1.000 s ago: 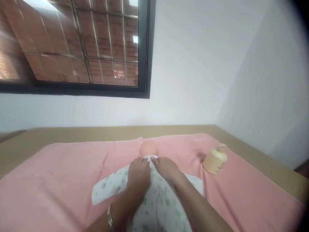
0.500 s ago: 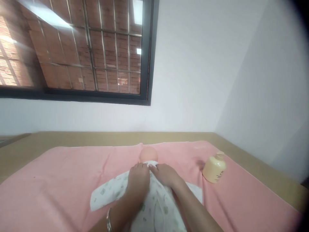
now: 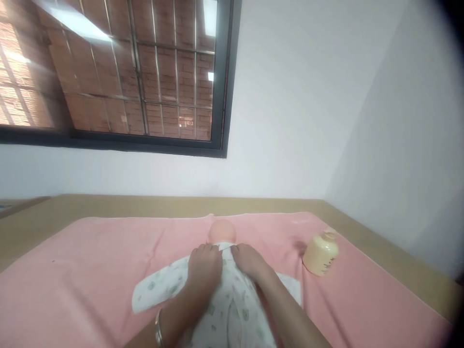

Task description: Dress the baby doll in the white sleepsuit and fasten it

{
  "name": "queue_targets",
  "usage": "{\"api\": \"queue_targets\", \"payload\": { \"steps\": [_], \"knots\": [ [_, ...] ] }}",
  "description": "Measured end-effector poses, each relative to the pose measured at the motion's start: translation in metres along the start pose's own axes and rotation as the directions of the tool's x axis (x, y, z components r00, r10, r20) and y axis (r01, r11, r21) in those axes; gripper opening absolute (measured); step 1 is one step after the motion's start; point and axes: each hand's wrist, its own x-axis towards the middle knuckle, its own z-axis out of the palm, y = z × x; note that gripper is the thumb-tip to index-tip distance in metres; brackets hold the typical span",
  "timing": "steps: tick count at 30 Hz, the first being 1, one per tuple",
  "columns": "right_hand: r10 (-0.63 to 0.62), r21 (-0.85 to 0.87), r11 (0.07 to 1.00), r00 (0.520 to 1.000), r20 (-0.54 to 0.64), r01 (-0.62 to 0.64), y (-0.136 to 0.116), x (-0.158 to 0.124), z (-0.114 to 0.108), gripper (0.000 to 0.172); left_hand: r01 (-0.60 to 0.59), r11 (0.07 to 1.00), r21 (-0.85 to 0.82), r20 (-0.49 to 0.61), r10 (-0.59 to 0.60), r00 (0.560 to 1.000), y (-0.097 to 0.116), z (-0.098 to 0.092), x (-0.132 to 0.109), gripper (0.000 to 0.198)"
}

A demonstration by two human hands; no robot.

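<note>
Where the white printed garment [image 3: 232, 309] reaches the neck of the doll [image 3: 222, 232], the left hand [image 3: 205, 265] and the right hand [image 3: 250, 262] lie side by side. They are close together but not touching, and a narrow strip of collar shows between them. Both sets of fingers are bent down onto the cloth at the neckline; whether they pinch it or only press on it cannot be told. A thin bracelet [image 3: 158, 329] circles the left wrist at the near edge. The garment covers the doll's body, with one sleeve [image 3: 152, 290] spread out to the left. Just beyond the fingers, the doll's bare head points to the far side. The doll lies in the middle of a pink towel [image 3: 72, 270] spread over a tan surface [image 3: 36, 212]. To the right, well apart from the hands, a cream bottle [image 3: 321, 253] lies tilted on the towel. On the far white wall [image 3: 290, 121] is a dark-framed window [image 3: 222, 96], with a grille and brick beyond.
</note>
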Motion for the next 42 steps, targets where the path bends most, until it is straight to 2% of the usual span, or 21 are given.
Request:
{"api": "queue_targets", "payload": {
  "steps": [2, 4, 7, 9, 12, 14, 17, 19, 21, 24, 28, 31, 36, 39, 42],
  "knots": [
    [-0.014, -0.052, 0.999, 1.0, -0.02, 0.013, -0.004, -0.006, -0.001, 0.05, 0.058, 0.996, -0.067, 0.0, -0.058, 0.998, -0.003, 0.001, 0.004, 0.034],
    [-0.077, -0.125, 0.99, 0.996, -0.048, 0.07, -0.011, -0.016, -0.001, 0.044, 0.112, 0.982, -0.149, 0.047, -0.107, 0.993, -0.008, 0.002, 0.008, 0.041],
    [-0.144, -0.172, 0.977, 0.986, -0.083, 0.128, -0.018, -0.023, 0.003, 0.038, 0.126, 0.973, -0.192, 0.091, -0.11, 0.99, -0.01, 0.001, 0.008, 0.046],
    [-0.09, -0.155, 0.985, 0.992, -0.09, 0.076, -0.015, -0.016, 0.005, 0.041, 0.088, 0.989, -0.122, 0.077, -0.079, 0.994, -0.007, 0.001, 0.004, 0.039],
    [0.036, -0.023, 0.999, 0.998, -0.049, -0.037, -0.001, 0.0, 0.004, 0.049, 0.024, 1.0, 0.011, 0.082, -0.025, 0.996, 0.0, -0.001, -0.002, 0.023],
    [0.048, 0.052, 0.998, 0.999, -0.009, -0.047, 0.005, 0.004, 0.001, 0.052, 0.016, 1.0, 0.022, 0.092, -0.018, 0.996, 0.001, -0.002, -0.002, 0.021],
    [-0.016, -0.013, 1.0, 0.999, -0.033, 0.016, 0.002, -0.004, -0.002, 0.051, 0.112, 0.989, -0.098, 0.129, -0.099, 0.987, -0.005, -0.003, 0.005, 0.037],
    [-0.079, -0.091, 0.993, 0.992, -0.096, 0.07, -0.005, -0.013, 0.0, 0.049, 0.195, 0.961, -0.196, 0.196, -0.156, 0.968, -0.011, -0.003, 0.009, 0.049],
    [-0.121, -0.131, 0.986, 0.98, -0.158, 0.101, -0.011, -0.018, 0.003, 0.049, 0.224, 0.946, -0.233, 0.232, -0.169, 0.958, -0.014, -0.003, 0.011, 0.053],
    [-0.07, -0.13, 0.99, 0.985, -0.157, 0.049, -0.009, -0.012, 0.007, 0.054, 0.161, 0.977, -0.143, 0.189, -0.133, 0.973, -0.009, -0.006, 0.009, 0.044],
    [0.003, -0.003, 1.0, 1.0, -0.028, -0.003, 0.006, 0.003, 0.003, 0.061, 0.07, 0.997, -0.033, 0.222, -0.061, 0.973, 0.001, -0.007, 0.006, 0.025],
    [-0.006, 0.022, 1.0, 1.0, -0.014, 0.006, 0.007, 0.001, 0.0, 0.061, 0.118, 0.99, -0.071, 0.175, -0.104, 0.979, -0.001, -0.004, 0.009, 0.031],
    [-0.076, -0.148, 0.987, 0.986, -0.148, 0.054, -0.012, -0.016, 0.002, 0.049, 0.229, 0.945, -0.235, 0.218, -0.178, 0.96, -0.015, -0.001, 0.013, 0.055],
    [-0.061, -0.133, 0.99, 0.984, -0.166, 0.039, -0.011, -0.013, 0.006, 0.058, 0.167, 0.977, -0.129, 0.154, -0.147, 0.977, -0.012, 0.001, 0.01, 0.05],
    [0.008, -0.053, 0.999, 0.996, -0.088, -0.013, 0.0, -0.001, 0.006, 0.066, 0.065, 0.998, -0.005, 0.096, -0.064, 0.993, -0.005, 0.002, 0.008, 0.038]
  ]
}}
